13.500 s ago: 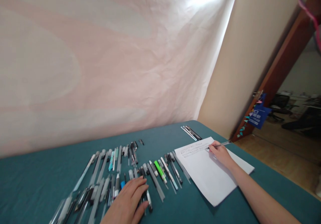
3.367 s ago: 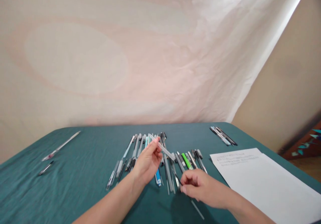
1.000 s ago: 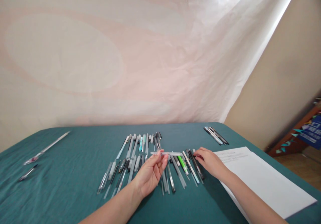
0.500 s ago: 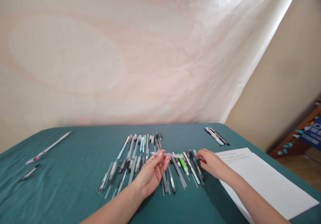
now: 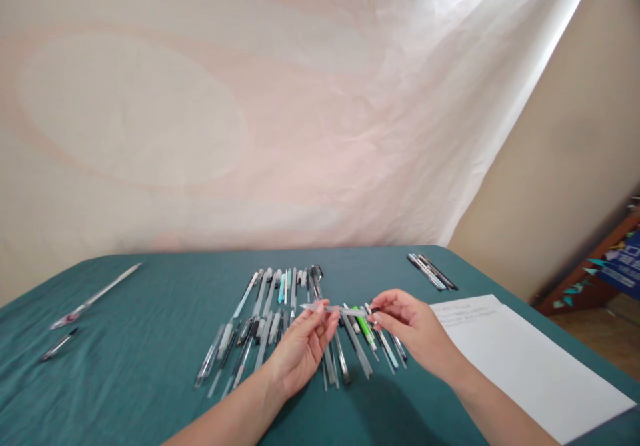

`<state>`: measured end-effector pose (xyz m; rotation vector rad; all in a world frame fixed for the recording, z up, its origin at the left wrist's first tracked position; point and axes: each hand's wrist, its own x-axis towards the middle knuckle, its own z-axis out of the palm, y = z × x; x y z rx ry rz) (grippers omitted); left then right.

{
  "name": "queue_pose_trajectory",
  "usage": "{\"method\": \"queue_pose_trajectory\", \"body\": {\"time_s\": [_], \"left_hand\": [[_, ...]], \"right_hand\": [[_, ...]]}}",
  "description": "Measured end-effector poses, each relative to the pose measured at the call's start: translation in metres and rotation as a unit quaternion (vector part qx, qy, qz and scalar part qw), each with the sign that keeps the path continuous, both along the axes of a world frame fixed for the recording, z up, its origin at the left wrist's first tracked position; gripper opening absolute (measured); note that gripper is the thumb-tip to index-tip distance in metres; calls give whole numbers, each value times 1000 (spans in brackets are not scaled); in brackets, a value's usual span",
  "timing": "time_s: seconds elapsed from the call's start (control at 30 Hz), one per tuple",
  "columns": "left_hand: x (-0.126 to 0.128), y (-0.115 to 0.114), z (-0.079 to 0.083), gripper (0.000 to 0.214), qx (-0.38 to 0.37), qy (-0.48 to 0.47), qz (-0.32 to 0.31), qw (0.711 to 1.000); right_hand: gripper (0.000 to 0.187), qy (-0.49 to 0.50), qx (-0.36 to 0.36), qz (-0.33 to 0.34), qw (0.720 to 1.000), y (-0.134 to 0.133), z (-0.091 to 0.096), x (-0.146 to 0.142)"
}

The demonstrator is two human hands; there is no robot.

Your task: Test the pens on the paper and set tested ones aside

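My left hand [image 5: 300, 349] pinches a clear plastic pen [image 5: 334, 310] and holds it level above a spread of several pens [image 5: 280, 319] on the teal tablecloth [image 5: 150, 353]. My right hand [image 5: 413, 329] has its fingers curled at the clear pen's right end, thumb and forefinger together; whether they grip a small part there I cannot make out. A green pen [image 5: 364, 329] lies just below the two hands.
A white sheet of paper [image 5: 525, 366] with a few written lines lies at the right. A few dark pens [image 5: 431, 271] sit at the far right edge, two more pens [image 5: 90, 296] at the far left. A pale cloth hangs behind the table.
My right hand has lifted from the pens on the table and moved left to the end of the clear pen. My left hand has kept that pen nearly still.
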<state>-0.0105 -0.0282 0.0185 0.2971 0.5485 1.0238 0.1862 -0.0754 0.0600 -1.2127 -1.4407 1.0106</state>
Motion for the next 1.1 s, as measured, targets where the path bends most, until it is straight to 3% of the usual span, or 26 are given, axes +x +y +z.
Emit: {"method": "queue_pose_trajectory", "body": {"time_s": [0.27, 0.57, 0.83, 1.1], "left_hand": [[1, -1, -2, 14, 7, 9, 1, 1000], [2, -2, -1, 13, 4, 19, 10, 1000], [2, -2, -3, 13, 21, 28, 10, 999], [1, -1, -4, 12, 43, 30, 4, 999]], "right_hand": [[15, -77, 59, -23, 995, 1, -10, -3], [15, -173, 133, -43, 975, -4, -4, -9], [19, -137, 88, -71, 984, -2, -19, -7], [21, -131, 66, -74, 986, -4, -20, -11]]}}
